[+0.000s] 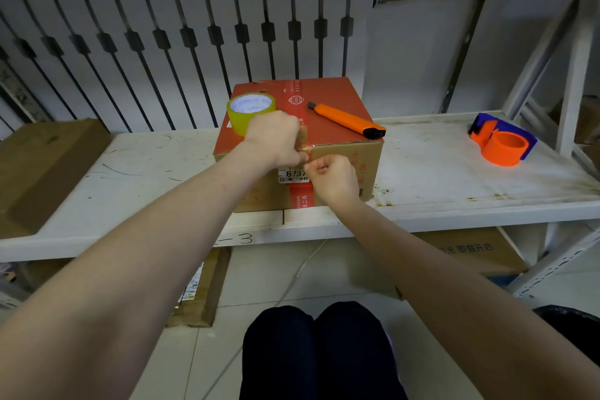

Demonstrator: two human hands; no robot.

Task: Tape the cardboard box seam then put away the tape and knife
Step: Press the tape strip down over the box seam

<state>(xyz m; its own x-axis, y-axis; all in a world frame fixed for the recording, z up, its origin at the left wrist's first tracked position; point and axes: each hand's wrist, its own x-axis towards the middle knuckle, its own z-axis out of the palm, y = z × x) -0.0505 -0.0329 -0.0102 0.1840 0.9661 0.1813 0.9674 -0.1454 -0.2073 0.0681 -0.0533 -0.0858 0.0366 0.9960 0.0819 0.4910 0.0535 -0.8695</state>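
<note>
A cardboard box [337, 97] with a red top stands on the white shelf [438, 169]. On its top lie a yellowish tape roll [250, 112] at the left and an orange utility knife [345, 120] at the right. My left hand [276, 138] rests on the box's front top edge, pressing a strip of clear tape [303, 136] over the centre seam. My right hand [336, 178] is curled against the box's front face, fingers pinched at the tape's lower end just below the edge.
An orange and blue tape dispenser [501, 140] sits at the shelf's right. A flat brown carton [42, 166] lies at the left. A radiator [181, 42] stands behind. More cartons [470, 253] are under the shelf; my knees [318, 351] are below.
</note>
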